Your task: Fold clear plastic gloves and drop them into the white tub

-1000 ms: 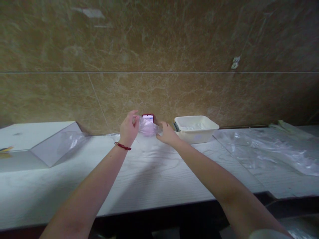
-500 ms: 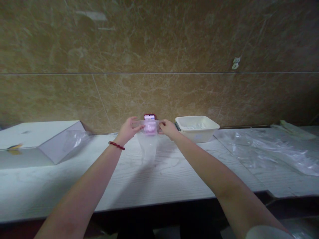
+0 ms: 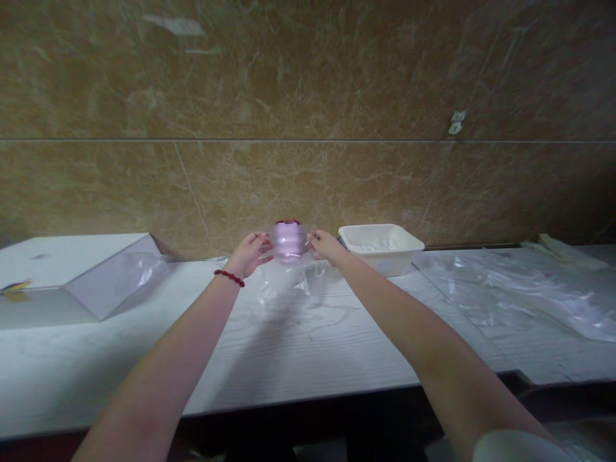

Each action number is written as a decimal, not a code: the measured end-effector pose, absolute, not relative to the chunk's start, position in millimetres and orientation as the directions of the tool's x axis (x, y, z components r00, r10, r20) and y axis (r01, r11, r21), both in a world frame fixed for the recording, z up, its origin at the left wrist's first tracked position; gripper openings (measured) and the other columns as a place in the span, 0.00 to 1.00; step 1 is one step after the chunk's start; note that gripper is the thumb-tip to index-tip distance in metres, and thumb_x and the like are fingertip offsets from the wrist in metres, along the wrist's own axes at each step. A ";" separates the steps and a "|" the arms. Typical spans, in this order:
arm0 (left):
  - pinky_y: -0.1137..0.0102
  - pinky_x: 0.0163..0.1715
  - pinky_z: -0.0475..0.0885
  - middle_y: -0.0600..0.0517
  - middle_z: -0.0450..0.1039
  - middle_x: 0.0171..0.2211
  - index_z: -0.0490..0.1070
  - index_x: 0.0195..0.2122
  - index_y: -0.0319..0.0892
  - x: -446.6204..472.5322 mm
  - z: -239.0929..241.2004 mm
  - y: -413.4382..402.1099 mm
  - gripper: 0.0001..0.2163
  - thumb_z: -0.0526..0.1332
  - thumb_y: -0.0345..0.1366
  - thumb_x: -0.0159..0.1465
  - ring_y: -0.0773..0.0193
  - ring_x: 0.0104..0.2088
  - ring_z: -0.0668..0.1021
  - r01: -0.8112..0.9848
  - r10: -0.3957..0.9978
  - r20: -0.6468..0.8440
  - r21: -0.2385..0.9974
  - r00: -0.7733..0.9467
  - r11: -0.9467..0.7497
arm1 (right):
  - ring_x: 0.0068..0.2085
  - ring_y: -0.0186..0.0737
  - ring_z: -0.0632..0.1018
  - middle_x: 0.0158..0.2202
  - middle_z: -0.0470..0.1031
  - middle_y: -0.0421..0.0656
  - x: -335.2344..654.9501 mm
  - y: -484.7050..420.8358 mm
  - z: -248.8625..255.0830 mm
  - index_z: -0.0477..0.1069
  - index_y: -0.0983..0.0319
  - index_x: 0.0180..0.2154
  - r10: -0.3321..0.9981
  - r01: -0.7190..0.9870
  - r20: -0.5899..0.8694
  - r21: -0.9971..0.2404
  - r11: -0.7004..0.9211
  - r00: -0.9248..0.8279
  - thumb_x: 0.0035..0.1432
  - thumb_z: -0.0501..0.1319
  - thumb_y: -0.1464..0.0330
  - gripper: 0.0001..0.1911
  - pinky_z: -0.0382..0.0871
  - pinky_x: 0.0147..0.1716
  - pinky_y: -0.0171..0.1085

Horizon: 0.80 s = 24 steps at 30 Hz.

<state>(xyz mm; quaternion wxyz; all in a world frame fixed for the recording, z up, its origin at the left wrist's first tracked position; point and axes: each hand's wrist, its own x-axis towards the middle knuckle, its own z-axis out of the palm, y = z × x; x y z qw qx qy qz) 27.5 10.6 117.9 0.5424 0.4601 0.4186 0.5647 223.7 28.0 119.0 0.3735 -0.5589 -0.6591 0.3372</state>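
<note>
My left hand (image 3: 250, 252), with a red bead bracelet on its wrist, and my right hand (image 3: 325, 246) are stretched out over the white table (image 3: 298, 346). Between them they pinch the top of a clear plastic bag (image 3: 287, 269), which hangs spread down to the table. A phone (image 3: 287, 232) with a lit screen leans on the wall right behind the bag, blurred through the plastic.
A white plastic tub (image 3: 380, 246) stands just right of my right hand. Clear plastic sheets (image 3: 520, 292) cover the table's right part. A white box with plastic on its slanted side (image 3: 96, 276) lies at the left. The brown marble wall (image 3: 308, 115) rises behind.
Both hands came together on the bag's top edge. The bag went from bunched between them to hanging narrow, and now spreads wider and lower over the table.
</note>
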 end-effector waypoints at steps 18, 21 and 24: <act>0.66 0.47 0.60 0.51 0.72 0.33 0.70 0.27 0.46 -12.1 50.6 -48.7 0.05 0.57 0.39 0.52 0.63 0.38 0.72 0.571 0.811 0.526 0.595 0.256 -0.566 | 0.46 0.32 0.68 0.44 0.70 0.41 243.9 -31.3 46.6 0.66 0.60 0.43 0.721 0.537 0.382 -0.487 0.689 -0.578 0.56 0.49 0.68 0.14 0.57 0.47 0.33; 0.64 0.50 0.57 0.51 0.72 0.31 0.70 0.27 0.47 -13.1 30.4 -59.3 0.05 0.56 0.39 0.52 0.63 0.36 0.72 0.608 0.812 0.377 0.538 0.446 -0.584 | 0.46 0.31 0.68 0.44 0.70 0.41 248.9 -39.6 21.1 0.66 0.58 0.43 0.654 0.493 0.284 -0.468 0.733 -0.702 0.56 0.48 0.69 0.14 0.53 0.50 0.35; 0.61 0.53 0.51 0.51 0.72 0.33 0.71 0.29 0.47 -11.6 21.3 -68.5 0.07 0.54 0.39 0.53 0.63 0.38 0.71 0.658 0.783 0.211 0.441 0.585 -0.610 | 0.46 0.30 0.68 0.43 0.71 0.40 253.4 -46.6 7.2 0.67 0.57 0.43 0.580 0.436 0.243 -0.455 0.776 -0.777 0.56 0.49 0.71 0.14 0.50 0.53 0.36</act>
